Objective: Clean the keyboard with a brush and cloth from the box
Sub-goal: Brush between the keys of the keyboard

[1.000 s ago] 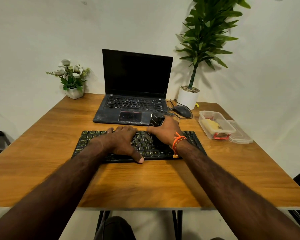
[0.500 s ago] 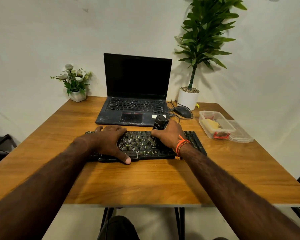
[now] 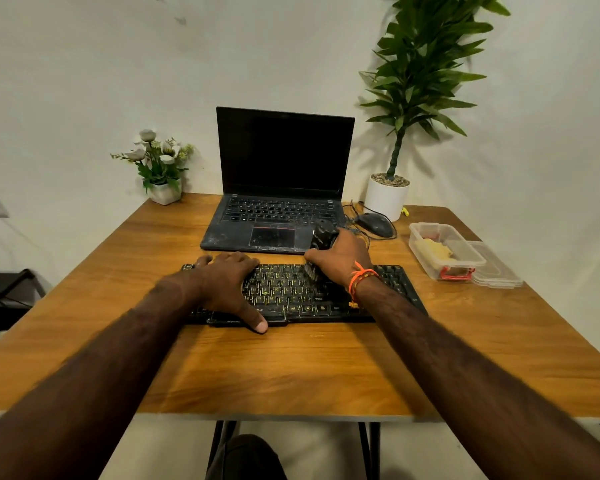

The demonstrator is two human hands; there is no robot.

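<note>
Head view: my right hand [image 3: 340, 259] grips the brush [image 3: 321, 249], bristles on the keyboard [image 3: 291, 292]; my left hand [image 3: 227, 282] presses it flat-fingered. Brushing is underway; the cloth [image 3: 437, 250] waits in the box [image 3: 445, 251] right of the keyboard.

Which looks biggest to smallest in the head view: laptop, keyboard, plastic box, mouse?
1. laptop, screen up
2. keyboard, partly hidden by both hands; it sits nearer the camera, so the gap to the laptop is unsure
3. plastic box
4. mouse
</note>
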